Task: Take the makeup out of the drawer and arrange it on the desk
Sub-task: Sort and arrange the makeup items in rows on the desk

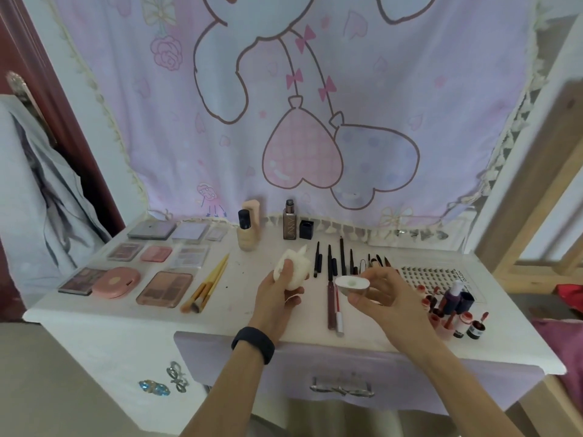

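My left hand (277,294) grips a white sponge-like puff (295,266) above the middle of the white desk (104,313). My right hand (378,298) holds a small white oval case (351,283) with a pale green spot on its face, just right of the puff. The lilac drawer (410,370) below the desk edge stands pulled out a little; its inside is hidden. Several eyeshadow palettes (164,288) and a round pink compact (116,281) lie in rows at the left. Pencils and liners (330,263) lie side by side in the middle.
Foundation bottles (247,234) and a dark bottle (289,223) stand at the back edge. Yellow-handled brushes (208,287) lie left of my hands. Small red lip bottles (454,320) and a lash tray (432,274) crowd the right side. A cartoon cloth (284,105) hangs behind.
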`<action>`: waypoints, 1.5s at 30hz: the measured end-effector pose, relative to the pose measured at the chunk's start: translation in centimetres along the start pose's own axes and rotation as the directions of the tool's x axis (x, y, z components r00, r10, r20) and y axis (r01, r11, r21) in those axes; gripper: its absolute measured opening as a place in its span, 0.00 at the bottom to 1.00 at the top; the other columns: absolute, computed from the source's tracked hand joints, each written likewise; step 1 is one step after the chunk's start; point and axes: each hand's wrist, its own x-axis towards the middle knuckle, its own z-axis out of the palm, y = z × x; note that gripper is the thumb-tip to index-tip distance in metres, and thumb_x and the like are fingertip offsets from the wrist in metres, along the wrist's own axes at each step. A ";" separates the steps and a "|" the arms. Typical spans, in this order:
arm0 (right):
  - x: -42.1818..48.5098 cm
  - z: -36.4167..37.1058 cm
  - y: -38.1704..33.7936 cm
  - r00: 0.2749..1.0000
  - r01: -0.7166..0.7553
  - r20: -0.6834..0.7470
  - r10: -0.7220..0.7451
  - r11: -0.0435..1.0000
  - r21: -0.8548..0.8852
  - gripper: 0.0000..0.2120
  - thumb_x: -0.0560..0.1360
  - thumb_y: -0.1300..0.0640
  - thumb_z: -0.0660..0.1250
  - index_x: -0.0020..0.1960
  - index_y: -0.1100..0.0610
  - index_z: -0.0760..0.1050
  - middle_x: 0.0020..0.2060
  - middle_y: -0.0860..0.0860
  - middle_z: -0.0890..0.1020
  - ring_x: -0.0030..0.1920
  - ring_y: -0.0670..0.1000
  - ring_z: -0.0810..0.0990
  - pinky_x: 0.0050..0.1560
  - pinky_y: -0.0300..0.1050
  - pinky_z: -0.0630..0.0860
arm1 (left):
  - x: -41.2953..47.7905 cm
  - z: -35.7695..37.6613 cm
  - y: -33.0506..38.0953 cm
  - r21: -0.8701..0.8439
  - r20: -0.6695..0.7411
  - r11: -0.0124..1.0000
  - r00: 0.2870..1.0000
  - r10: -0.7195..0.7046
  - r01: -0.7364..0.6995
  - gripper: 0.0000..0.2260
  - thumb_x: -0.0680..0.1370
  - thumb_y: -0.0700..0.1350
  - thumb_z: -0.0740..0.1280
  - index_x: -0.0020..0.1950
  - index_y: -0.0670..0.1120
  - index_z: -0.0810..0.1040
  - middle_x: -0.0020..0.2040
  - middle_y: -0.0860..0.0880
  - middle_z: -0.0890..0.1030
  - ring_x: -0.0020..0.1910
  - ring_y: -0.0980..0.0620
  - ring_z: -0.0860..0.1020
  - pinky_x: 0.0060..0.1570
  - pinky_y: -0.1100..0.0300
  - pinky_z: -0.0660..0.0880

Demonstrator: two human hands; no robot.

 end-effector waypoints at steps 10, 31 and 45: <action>4.1 1.8 0.7 0.994 -0.085 0.046 0.096 0.976 -0.200 0.18 0.74 0.60 0.75 0.57 0.41 0.79 0.49 0.34 0.82 0.47 0.40 0.85 0.44 0.32 0.77 | 4.1 -3.0 2.7 0.220 0.093 0.963 0.986 0.136 -0.153 0.21 0.67 0.50 0.79 0.58 0.54 0.80 0.57 0.49 0.82 0.56 0.49 0.81 0.54 0.56 0.80; 16.1 5.5 3.0 0.994 0.058 0.104 0.017 0.735 -0.675 0.07 0.79 0.52 0.70 0.56 0.47 0.79 0.47 0.41 0.82 0.47 0.43 0.78 0.43 0.32 0.71 | 13.0 -3.0 1.5 0.570 0.063 0.750 0.928 0.368 -0.336 0.18 0.75 0.42 0.74 0.61 0.54 0.74 0.53 0.58 0.80 0.50 0.60 0.78 0.44 0.75 0.73; 18.6 7.3 4.8 0.990 0.068 0.126 0.066 0.560 -0.826 0.13 0.79 0.46 0.66 0.63 0.46 0.76 0.54 0.49 0.82 0.57 0.51 0.76 0.49 0.46 0.76 | 13.7 -3.1 0.4 0.650 0.084 0.681 0.923 0.375 -0.336 0.30 0.79 0.41 0.69 0.78 0.52 0.61 0.69 0.48 0.72 0.65 0.50 0.73 0.67 0.53 0.71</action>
